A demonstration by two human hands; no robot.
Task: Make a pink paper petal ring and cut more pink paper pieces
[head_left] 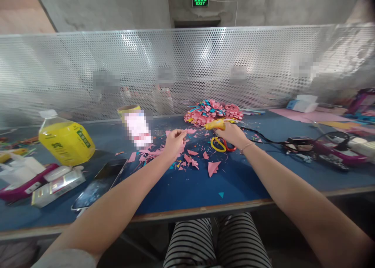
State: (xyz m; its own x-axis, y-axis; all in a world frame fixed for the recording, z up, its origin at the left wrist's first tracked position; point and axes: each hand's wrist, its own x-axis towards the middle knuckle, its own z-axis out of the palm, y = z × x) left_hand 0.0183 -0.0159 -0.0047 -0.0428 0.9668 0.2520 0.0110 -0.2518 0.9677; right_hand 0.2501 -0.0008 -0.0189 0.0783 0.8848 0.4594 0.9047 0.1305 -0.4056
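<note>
My left hand (175, 142) is closed, its fingertips pinching a small pink paper piece (191, 131). In my right hand (231, 133) is a yellow hot glue gun (215, 124), its nozzle pointing left toward that piece. A black cord trails off to the right from it. Just below my right hand lie scissors with yellow and red handles (218, 144), partly hidden by it. Cut pink paper pieces (191, 161) are scattered around my left hand. Behind both hands sits a fluffy bundle of pink and blue paper (212, 111).
On the left are a yellow-labelled bottle (67, 139), a phone (101, 184) and a small box (58, 186). A blurred lit screen (137, 129) stands near a tape roll (129, 108). Power strips (336, 150) and pink sheets (304, 117) lie right. A perforated metal panel (202, 65) borders the back.
</note>
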